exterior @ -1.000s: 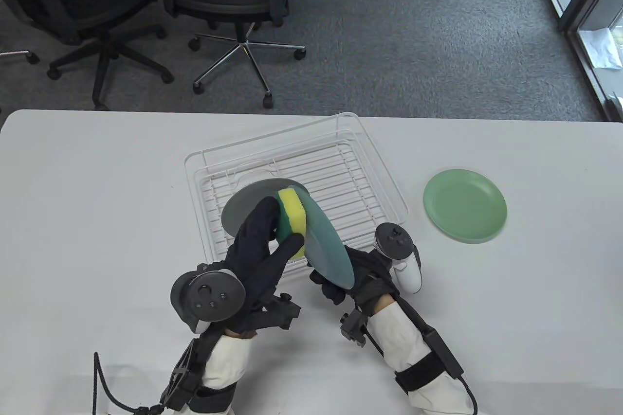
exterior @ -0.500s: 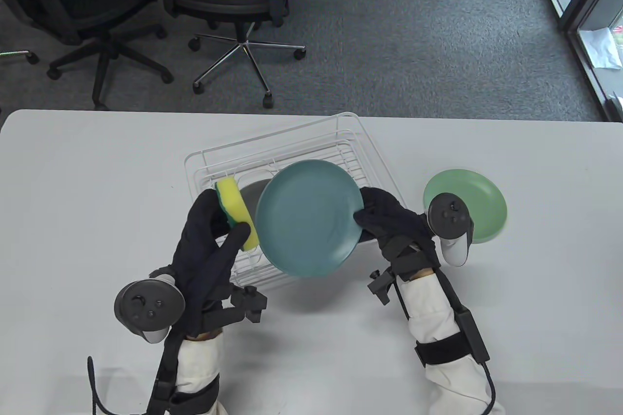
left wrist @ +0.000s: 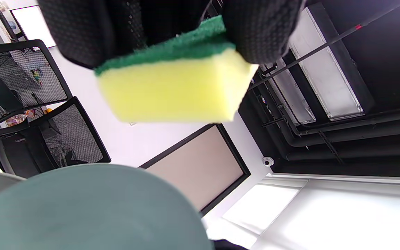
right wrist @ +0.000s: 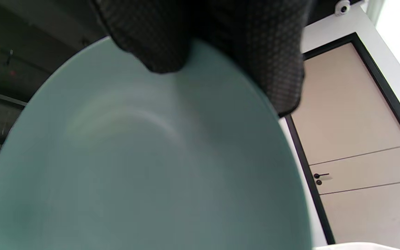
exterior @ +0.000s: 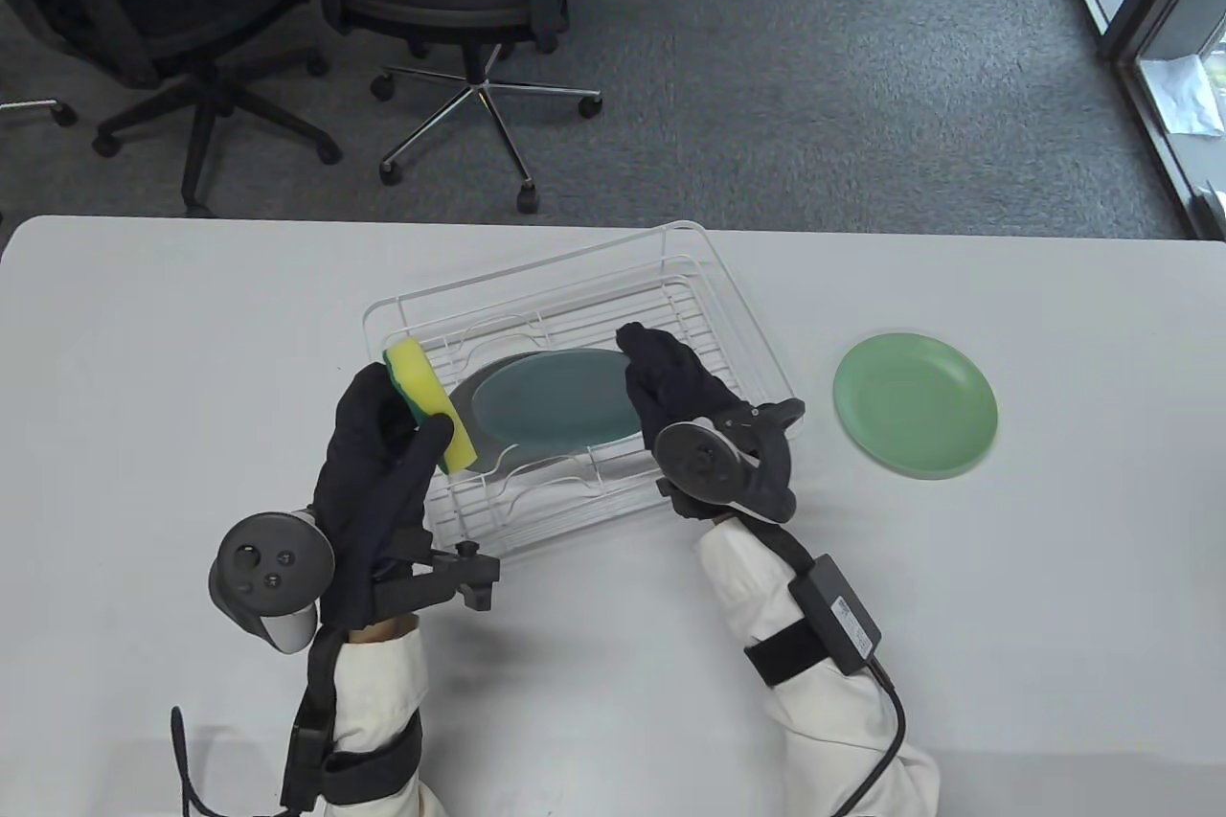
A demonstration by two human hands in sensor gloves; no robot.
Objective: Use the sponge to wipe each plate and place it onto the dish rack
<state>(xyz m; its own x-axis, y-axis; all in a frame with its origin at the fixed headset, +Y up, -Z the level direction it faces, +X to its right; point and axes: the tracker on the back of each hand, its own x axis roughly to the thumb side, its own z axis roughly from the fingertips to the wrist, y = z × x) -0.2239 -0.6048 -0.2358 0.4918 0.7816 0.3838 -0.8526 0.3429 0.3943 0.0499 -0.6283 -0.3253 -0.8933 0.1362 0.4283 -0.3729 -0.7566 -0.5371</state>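
White table [exterior: 172, 357] before grey carpet [exterior: 814, 89], left hand [exterior: 383, 463] gripping sponge [exterior: 431, 405], right hand [exterior: 670, 381] gripping teal plate [exterior: 556, 396]

An office: swivel chairs [exterior: 450, 3] on grey carpet [exterior: 814, 89].

- Table view: mounted high, looking down on the table [exterior: 144, 357] and the carpet beyond its far edge; both hands enter from the bottom edge.
- Left wrist view: very close, tilted upward toward wall and ceiling; sponge [left wrist: 172, 86] at top, teal plate [left wrist: 82, 211] at the bottom-left corner.
- Right wrist view: very close, tilted upward; the teal plate [right wrist: 144, 166] fills most of it, a door at right.
- Shared: the teal plate [exterior: 560, 396] appears in all three; the sponge [exterior: 431, 405] in table and left wrist views.
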